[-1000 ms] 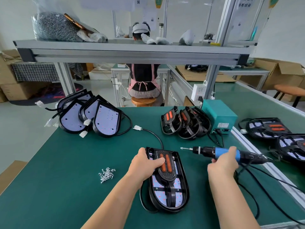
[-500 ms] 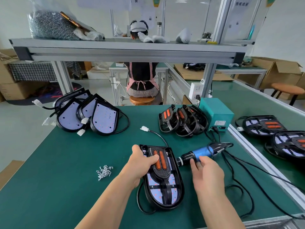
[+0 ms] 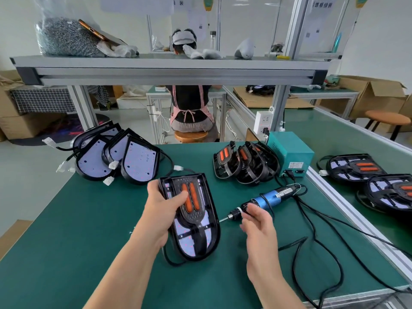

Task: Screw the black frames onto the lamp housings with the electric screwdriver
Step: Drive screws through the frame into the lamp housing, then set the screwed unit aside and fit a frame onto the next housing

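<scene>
A lamp housing (image 3: 201, 239) with a black frame (image 3: 196, 216) and two orange strips on it is at the middle of the green table. My left hand (image 3: 162, 210) grips its left edge, thumb at the top corner and fingers lying over the frame. The housing's far end looks tilted up off the mat. The blue electric screwdriver (image 3: 269, 199) lies on the table to the right, its bit pointing at the housing. My right hand (image 3: 258, 228) hovers just in front of the screwdriver's black nose with loosely curled fingers, holding nothing.
Bare housings (image 3: 133, 161) lean in a stack at the back left, black frames (image 3: 245, 161) at the back centre beside a teal power box (image 3: 289, 152). Finished lamps (image 3: 356, 168) lie on the right bench. Black cable (image 3: 312, 241) loops across the mat at right.
My right hand has laid the screwdriver down on the table and let go of it. My left hand has drawn the housing up and to the left.
</scene>
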{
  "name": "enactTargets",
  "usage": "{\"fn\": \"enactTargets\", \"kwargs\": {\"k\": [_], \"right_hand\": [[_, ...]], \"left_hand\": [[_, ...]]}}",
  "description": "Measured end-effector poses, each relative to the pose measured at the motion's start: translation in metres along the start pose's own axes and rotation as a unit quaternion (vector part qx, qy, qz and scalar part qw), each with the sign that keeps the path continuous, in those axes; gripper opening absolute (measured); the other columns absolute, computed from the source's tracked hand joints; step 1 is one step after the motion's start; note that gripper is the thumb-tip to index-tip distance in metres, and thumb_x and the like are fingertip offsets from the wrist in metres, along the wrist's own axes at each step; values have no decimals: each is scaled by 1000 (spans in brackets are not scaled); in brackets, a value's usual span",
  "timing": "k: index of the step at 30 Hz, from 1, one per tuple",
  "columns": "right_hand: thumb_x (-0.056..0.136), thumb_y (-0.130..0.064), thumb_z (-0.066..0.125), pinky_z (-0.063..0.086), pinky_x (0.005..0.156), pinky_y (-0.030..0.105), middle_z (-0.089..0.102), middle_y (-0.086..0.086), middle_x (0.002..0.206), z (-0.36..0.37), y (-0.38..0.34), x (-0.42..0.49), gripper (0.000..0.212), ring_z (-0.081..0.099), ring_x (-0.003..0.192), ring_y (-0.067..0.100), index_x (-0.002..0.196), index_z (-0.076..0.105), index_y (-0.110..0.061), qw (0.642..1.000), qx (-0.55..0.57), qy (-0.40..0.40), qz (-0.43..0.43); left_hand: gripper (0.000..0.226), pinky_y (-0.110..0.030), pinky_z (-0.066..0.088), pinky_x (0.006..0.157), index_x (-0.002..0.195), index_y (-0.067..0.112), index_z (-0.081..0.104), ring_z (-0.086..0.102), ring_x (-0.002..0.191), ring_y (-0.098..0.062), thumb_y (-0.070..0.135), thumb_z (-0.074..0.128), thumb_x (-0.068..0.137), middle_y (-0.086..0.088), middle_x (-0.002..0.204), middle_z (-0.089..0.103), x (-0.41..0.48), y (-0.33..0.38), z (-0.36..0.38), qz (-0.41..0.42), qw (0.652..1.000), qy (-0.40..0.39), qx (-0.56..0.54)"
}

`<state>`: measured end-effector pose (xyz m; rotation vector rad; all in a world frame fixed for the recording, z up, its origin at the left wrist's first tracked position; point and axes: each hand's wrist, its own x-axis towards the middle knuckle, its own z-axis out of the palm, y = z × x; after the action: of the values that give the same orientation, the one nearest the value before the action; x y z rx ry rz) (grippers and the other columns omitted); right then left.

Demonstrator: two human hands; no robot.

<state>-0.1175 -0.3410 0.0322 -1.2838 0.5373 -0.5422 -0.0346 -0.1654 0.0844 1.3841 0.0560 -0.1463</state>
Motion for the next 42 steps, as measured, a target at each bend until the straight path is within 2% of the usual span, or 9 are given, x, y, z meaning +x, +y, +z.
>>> {"fn": "enactTargets", "kwargs": {"k": [4,8,11,15,20,24,30,35,42], "right_hand": [[96,7,51,47,91,19,37,-19,149,9,-14,14,77,50,128,-1,141,36,-53,965,-145,-143,-166],[83,-56,65,42,113,44,33,-4,156,24,-40,20,77,41,138,16,149,34,-33,958,-77,-225,-162],[90,-24,62,41,110,57,48,13,146,27,-46,17,49,48,134,31,137,52,-15,973,-44,-119,-193],[91,-3,60,48,105,46,55,-1,132,10,-54,31,36,55,121,8,116,55,-29,977,42,94,-189],[103,-6,50,27,121,32,37,-7,156,-6,-68,50,33,29,147,4,132,59,-19,925,-178,-63,-329],[110,-21,38,43,107,48,72,-2,107,0,-67,28,32,63,108,13,107,66,-8,969,-44,-139,-198],[107,-39,41,45,110,42,57,5,146,4,-70,5,45,51,138,22,148,47,-21,909,119,-395,-55],[101,-21,60,47,106,37,74,-11,115,-21,-69,16,17,66,113,10,116,67,-26,933,-187,-302,-59],[101,-13,59,47,54,21,73,-5,81,-52,-79,21,9,62,66,6,101,68,-16,955,-161,-244,-36]], "left_hand": [[42,-48,55,95,122,24,55,70,111,-29,13,75,86,-7,120,72,-23,35,-8,64,986,-153,3],[51,-42,59,85,129,19,59,70,108,-31,16,76,81,-16,126,69,-38,52,-4,75,960,-262,-63],[52,-43,58,84,130,19,60,70,105,-32,13,77,81,-17,127,68,-40,52,2,57,955,-277,-88],[56,-47,57,89,135,17,55,68,110,-35,12,73,82,-19,129,66,-36,45,3,46,957,-273,-84],[60,-44,59,83,139,9,52,70,106,-35,11,72,83,-22,129,65,-33,37,9,11,946,-296,-131],[64,-40,60,78,133,7,56,74,96,-28,15,79,74,-18,119,71,-29,38,26,32,958,-187,-216],[36,-39,60,83,115,15,56,71,98,-24,9,70,83,-6,109,74,-21,36,46,156,958,-59,-235],[37,-45,61,85,116,13,58,72,99,-28,8,73,82,-12,112,74,-19,23,53,129,967,-67,-210],[53,-33,55,89,127,11,57,71,106,-18,40,73,85,-10,120,72,-4,-1,64,48,982,-126,-132]]}}
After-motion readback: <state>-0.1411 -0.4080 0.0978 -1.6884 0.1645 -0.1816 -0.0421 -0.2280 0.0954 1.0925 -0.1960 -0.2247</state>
